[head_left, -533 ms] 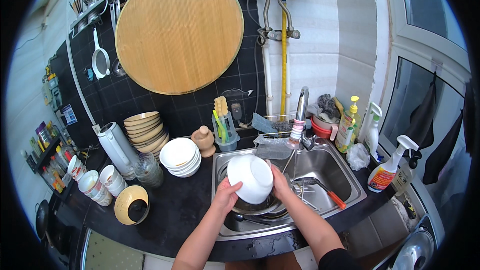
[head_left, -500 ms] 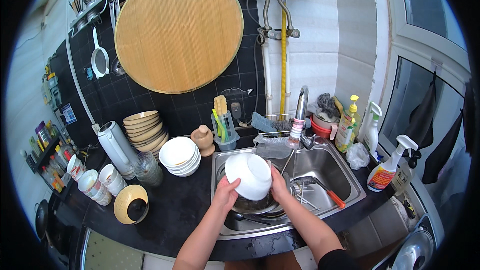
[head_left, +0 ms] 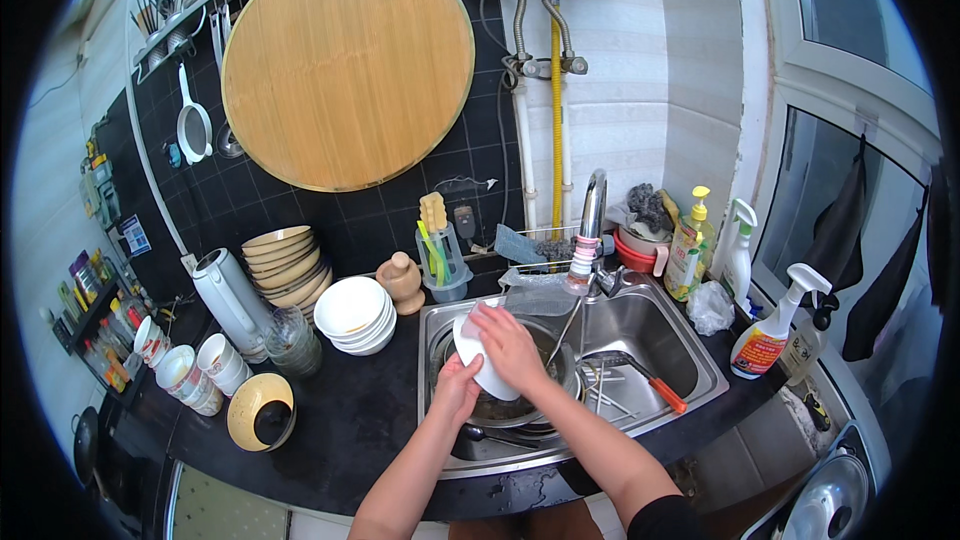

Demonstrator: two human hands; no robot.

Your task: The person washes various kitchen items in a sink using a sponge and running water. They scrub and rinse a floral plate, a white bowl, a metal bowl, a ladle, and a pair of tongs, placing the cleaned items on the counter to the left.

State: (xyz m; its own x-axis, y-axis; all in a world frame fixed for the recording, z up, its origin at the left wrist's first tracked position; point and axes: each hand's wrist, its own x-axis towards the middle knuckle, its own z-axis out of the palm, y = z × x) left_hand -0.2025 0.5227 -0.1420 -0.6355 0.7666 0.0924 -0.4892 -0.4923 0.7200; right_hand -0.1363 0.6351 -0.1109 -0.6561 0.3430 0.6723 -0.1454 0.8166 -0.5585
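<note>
Over the left basin of the steel sink, a white bowl is tilted on its side. My left hand grips it at its lower left, thumb over the rim. My right hand lies across the bowl with fingers stretched out, covering much of it. Beneath them a round metal pan sits in the basin; my hands and the bowl hide part of it. Beside it in the sink are a strainer with an orange handle and several chopsticks.
The faucet rises behind the sink. Left of it stand stacked white bowls, a wooden mortar, glasses, stacked tan bowls and a yellow bowl. Spray bottles and a soap bottle line the right side.
The white bowl has turned from showing its outer base to an edge-on tilt. My right hand has moved left from its right rim onto the bowl. The whole view has shifted slightly.
</note>
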